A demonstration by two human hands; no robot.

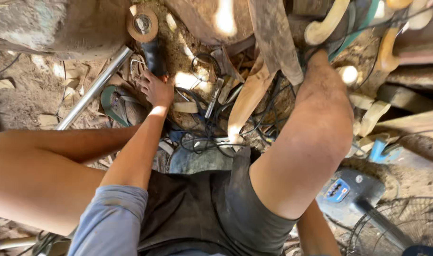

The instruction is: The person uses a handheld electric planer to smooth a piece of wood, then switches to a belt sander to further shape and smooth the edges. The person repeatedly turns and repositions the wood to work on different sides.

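My left hand (154,89) closes loosely on the grinder (147,40), which lies on the floor (26,95) just ahead, its long axis running away from me, disc at the far end; my right hand is out of sight.

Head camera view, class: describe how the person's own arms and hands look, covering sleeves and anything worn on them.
The left arm is bare from a short grey-blue sleeve at the shoulder down to the left hand, which wears no glove, watch or ring that shows. The right forearm is bare too; the right hand is out of view.
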